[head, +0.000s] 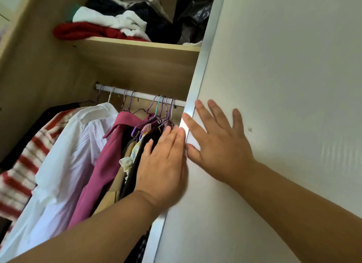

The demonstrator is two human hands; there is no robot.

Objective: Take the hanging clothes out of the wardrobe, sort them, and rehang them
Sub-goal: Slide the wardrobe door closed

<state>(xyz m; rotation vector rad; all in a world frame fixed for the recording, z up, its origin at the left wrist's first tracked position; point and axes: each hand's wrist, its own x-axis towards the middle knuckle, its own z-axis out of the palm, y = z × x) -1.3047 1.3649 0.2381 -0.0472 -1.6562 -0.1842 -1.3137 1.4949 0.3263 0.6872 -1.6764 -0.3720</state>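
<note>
Clothes hang on a white rail (141, 95) inside the wardrobe: a red-and-white striped top (23, 164), a white shirt (64, 160), a magenta shirt (109, 156) and several dark and pale garments (135, 154) on purple hangers (156, 109). My left hand (164, 164) lies with straight fingers against the silver edge of the sliding door (197, 82), in front of the dark garments. My right hand (217, 143) presses flat with spread fingers on the white door panel (284, 66), fingertips at the edge.
A wooden shelf (137, 45) above the rail carries folded clothes: a red item (86, 30), white pieces (117, 20), dark ones and a black plastic bag (194, 13). The wardrobe's wooden side wall (39, 70) stands at the left.
</note>
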